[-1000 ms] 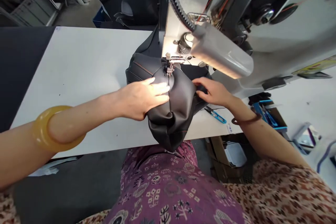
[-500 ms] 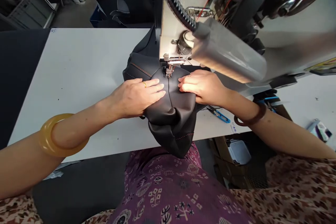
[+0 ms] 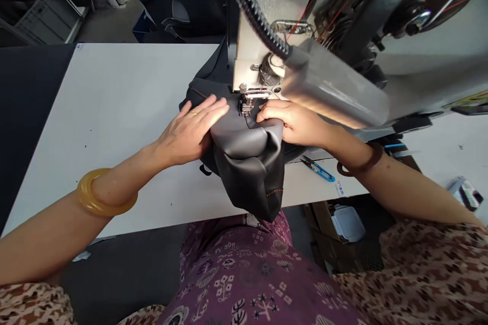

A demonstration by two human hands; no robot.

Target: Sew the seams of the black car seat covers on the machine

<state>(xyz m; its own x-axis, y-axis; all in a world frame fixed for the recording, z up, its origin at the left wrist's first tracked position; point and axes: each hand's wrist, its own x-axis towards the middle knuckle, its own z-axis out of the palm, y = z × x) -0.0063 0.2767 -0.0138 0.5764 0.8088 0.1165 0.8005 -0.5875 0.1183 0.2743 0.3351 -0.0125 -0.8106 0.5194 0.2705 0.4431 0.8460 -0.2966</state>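
Black leather-like material (image 3: pixel 244 177) with orange stitching lies bunched under the presser foot (image 3: pixel 246 106) of a sewing machine (image 3: pixel 255 30). Its front end hangs over the table edge towards my lap. My left hand (image 3: pixel 192 129) rests on the material left of the foot, fingers stretched out and slightly apart. Just right of the foot, my right hand (image 3: pixel 290 119) has its fingers curled round a fold of the material, thumb side near the needle. The needle tip and the seam beneath the foot are hard to make out.
Blue thread snips (image 3: pixel 319 169) lie on the white table (image 3: pixel 125 127) to the right of the material. A grey lamp housing (image 3: pixel 335 86) juts out above my right hand. Below the table edge at right is a cardboard box (image 3: pixel 324 228) with a white container (image 3: pixel 347 223).
My left hand has slid back and left, its fingers lifting and straightening. The material before the foot has bunched into higher folds. My right hand has curled more tightly on it.
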